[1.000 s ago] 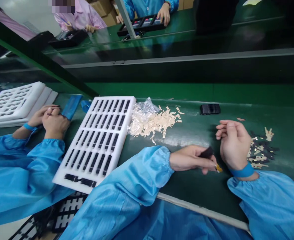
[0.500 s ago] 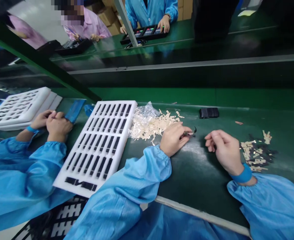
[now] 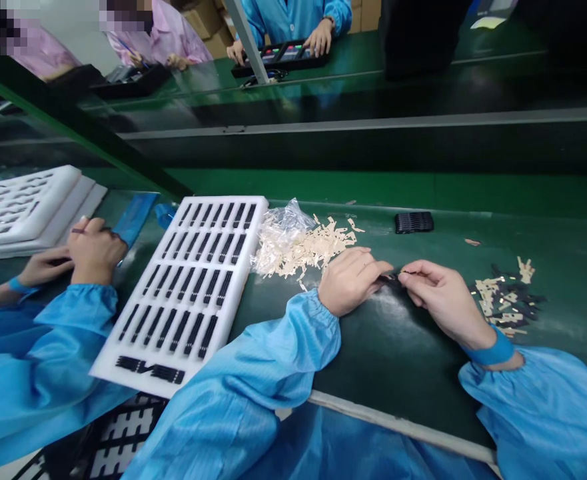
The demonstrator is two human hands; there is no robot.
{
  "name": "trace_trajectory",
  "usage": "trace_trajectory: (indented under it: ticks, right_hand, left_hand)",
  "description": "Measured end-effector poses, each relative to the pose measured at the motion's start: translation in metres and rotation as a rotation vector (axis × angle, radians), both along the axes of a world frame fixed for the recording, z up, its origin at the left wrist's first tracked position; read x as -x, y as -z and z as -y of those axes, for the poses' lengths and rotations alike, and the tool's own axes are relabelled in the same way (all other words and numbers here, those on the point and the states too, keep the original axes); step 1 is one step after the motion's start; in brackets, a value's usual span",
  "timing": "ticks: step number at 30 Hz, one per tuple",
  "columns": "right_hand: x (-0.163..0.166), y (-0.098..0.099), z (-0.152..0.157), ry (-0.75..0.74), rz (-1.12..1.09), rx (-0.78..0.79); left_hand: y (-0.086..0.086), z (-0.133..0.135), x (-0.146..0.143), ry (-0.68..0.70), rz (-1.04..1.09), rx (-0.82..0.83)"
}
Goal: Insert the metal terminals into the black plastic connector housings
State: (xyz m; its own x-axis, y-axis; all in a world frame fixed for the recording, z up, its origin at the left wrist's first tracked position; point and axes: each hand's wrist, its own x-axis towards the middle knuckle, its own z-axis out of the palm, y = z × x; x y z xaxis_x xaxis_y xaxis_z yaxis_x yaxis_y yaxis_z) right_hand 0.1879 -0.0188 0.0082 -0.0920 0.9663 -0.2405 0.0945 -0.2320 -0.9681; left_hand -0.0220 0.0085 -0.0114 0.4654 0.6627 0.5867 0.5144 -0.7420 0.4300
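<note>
My left hand (image 3: pixel 347 279) and my right hand (image 3: pixel 436 293) meet fingertip to fingertip over the green belt (image 3: pixel 393 347), both pinched on a small dark strip (image 3: pixel 393 275). Just left of my left hand lies a heap of beige paper tabs (image 3: pixel 306 245) spilling from a clear bag (image 3: pixel 283 223). Right of my right hand is a pile of peeled beige and black scraps (image 3: pixel 506 300). A white foam tray (image 3: pixel 183 287) with rows of black strips in its slots lies at my left elbow.
A co-worker's hands (image 3: pixel 88 250) in blue sleeves work at the left by a stack of white trays (image 3: pixel 23 210). A small black block (image 3: pixel 414 222) lies farther back. Other people handle black trays (image 3: pixel 278 57) across the far belt.
My left hand went from near my body up to the beige heap with the dark strip. My right hand then closed in from the right and pinched the strip's other end.
</note>
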Motion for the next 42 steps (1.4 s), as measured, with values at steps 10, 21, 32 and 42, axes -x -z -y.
trace_trajectory:
  ticks: [10, 21, 32, 42]
  right_hand:
    - [-0.001, 0.012, -0.001, 0.144, 0.123, -0.158]
    - [0.004, 0.01, 0.004, 0.11, 0.302, -0.267]
    - [0.007, 0.009, 0.008, 0.135, 0.339, -0.258]
    - [0.007, 0.009, 0.008, 0.13, 0.361, -0.262]
  left_hand:
    - [-0.001, 0.006, -0.02, 0.14, 0.59, 1.297]
    - [-0.001, 0.004, -0.02, 0.216, 0.76, 1.38]
    - [-0.006, 0.008, -0.019, 0.202, 0.754, 1.387]
    - [-0.008, 0.008, -0.018, 0.191, 0.727, 1.375]
